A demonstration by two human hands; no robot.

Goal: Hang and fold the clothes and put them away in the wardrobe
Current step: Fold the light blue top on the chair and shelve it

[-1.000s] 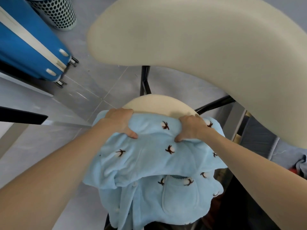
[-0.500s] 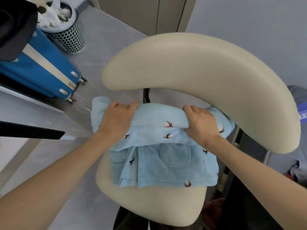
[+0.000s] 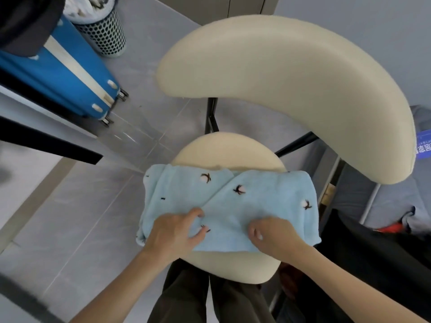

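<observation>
A light blue fleece garment (image 3: 256,194) with small brown-and-white embroidered motifs lies folded into a flat rectangle across the cream chair seat (image 3: 233,266). My left hand (image 3: 175,229) sits on its near left part, thumb and fingers pinching a fold of the fabric. My right hand (image 3: 272,234) grips the near right edge with curled fingers. The garment's pocket and front are hidden under the fold.
The chair's curved cream backrest (image 3: 291,89) arches over the far side. A blue suitcase (image 3: 70,78) and a mesh bin (image 3: 105,31) stand on the grey floor at left. Dark clothing (image 3: 373,264) and a red item (image 3: 389,228) lie at right. Cupboard doors (image 3: 233,5) show at top.
Both hands carried the garment's far edge over toward me, laying it onto the near part. The pocket is now covered and the garment lies as a flat fold on the seat.
</observation>
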